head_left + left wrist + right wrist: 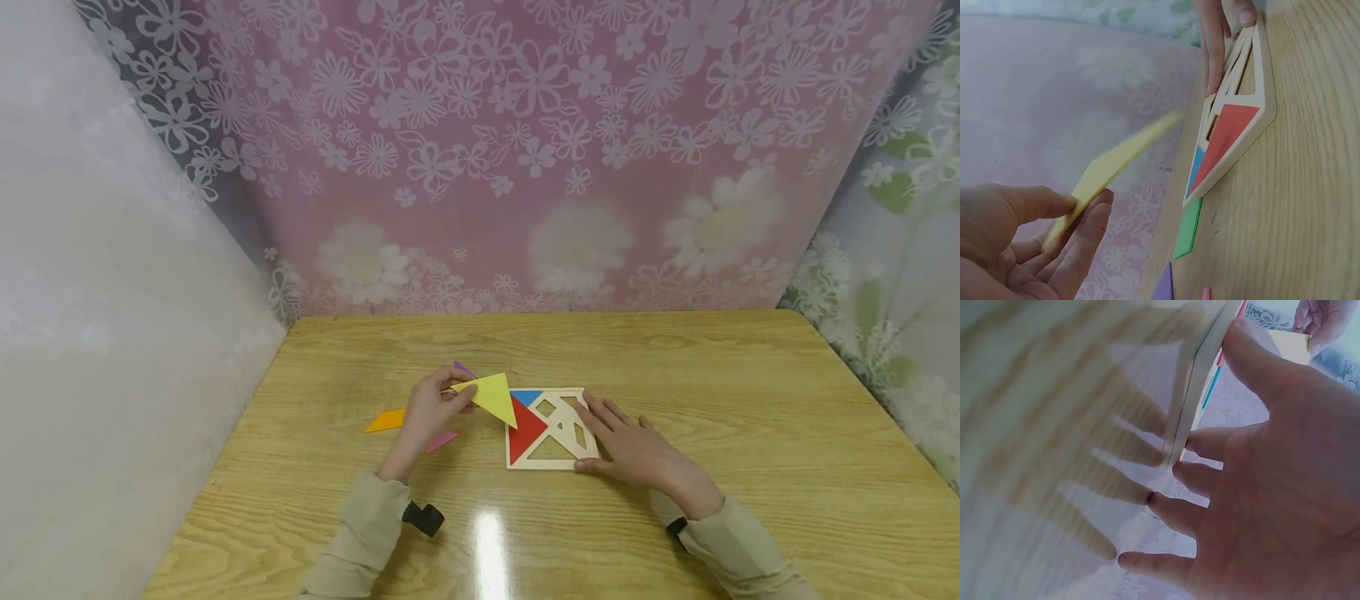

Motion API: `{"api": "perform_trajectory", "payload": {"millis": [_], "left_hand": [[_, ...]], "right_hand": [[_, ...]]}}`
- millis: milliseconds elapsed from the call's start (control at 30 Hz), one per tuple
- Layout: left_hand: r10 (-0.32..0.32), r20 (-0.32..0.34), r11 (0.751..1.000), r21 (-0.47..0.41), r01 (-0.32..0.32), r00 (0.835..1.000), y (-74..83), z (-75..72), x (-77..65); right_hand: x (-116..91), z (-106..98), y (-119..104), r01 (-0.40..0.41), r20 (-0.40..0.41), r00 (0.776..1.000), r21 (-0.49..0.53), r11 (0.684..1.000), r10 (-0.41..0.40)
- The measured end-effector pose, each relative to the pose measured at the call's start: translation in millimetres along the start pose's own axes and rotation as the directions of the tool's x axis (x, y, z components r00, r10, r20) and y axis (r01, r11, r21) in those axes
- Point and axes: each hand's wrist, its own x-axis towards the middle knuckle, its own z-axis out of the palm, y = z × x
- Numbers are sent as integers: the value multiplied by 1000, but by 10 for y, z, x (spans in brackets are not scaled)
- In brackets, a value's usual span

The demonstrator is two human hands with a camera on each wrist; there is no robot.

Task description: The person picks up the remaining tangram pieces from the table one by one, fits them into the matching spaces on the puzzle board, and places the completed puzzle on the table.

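My left hand [429, 410] pinches a yellow triangle piece [491, 398] between thumb and fingers, raised above the table beside the tray. The wooden tangram tray [546, 464] lies flat, with a red triangle [527, 429] and a blue piece [526, 397] set in its left part. Several of its cut-outs show bare. Spread along the tray's right edge, my right hand [637, 450] touches the frame with thumb and fingertips. In the left wrist view a green piece [1188, 230] lies against the tray's near corner; in the head view it is hidden.
Left of the tray lie an orange piece [386, 420], a pink piece [441, 442] and a purple piece [465, 369], partly behind my left hand. The wooden table [675, 367] meets a flowered cloth [480, 208] at its back edge.
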Motion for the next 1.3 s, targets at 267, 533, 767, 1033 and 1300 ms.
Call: {"api": "perform_trajectory", "payload": {"millis": [267,533,767,1033,1300], "left_hand": [[28,52,996,82,-32,998,8,107,-35],[-14,119,998,61,7,993,1,295,-58],[-15,166,996,87,0,986,-18,382,-60],[-15,205,982,185,-24,979,-13,514,-111],[-16,249,975,220,-40,968,6,625,-147]], "right_hand": [[-6,-15,-11,-2,5,1000,12,1000,2],[-17,-13,-21,-2,3,1000,3,1000,2],[-13,-9,-13,-1,0,1000,-1,1000,1],[-5,-4,-17,-4,4,1000,-6,1000,4],[-4,-11,-26,-8,9,1000,-8,1000,8]]}}
